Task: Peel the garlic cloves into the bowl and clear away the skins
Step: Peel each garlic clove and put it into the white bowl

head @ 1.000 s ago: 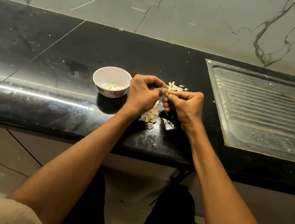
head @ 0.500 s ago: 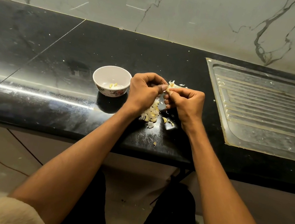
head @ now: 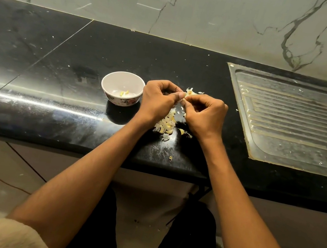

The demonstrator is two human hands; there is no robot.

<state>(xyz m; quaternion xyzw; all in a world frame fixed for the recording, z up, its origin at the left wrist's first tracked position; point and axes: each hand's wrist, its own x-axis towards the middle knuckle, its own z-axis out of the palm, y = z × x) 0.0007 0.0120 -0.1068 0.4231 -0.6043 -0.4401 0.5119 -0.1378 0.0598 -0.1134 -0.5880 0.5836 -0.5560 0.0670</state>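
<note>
My left hand (head: 157,101) and my right hand (head: 204,114) meet above the black counter, fingers curled, both pinching one small garlic clove (head: 183,99) between their tips; most of the clove is hidden. Below the hands lies a pile of unpeeled garlic cloves (head: 165,126). Papery skins (head: 191,91) lie just behind the fingers. A white bowl (head: 114,77) with a floral outside stands left of my left hand and holds two peeled cloves (head: 124,93).
A steel sink drainboard (head: 292,123) is set into the counter at the right. The counter's front edge (head: 68,146) runs below the pile. A marble wall (head: 177,7) rises behind. Loose skin bits (head: 170,158) dot the counter.
Both hands stay in nearly the same spot, working the clove between the fingertips. Nothing else has moved.
</note>
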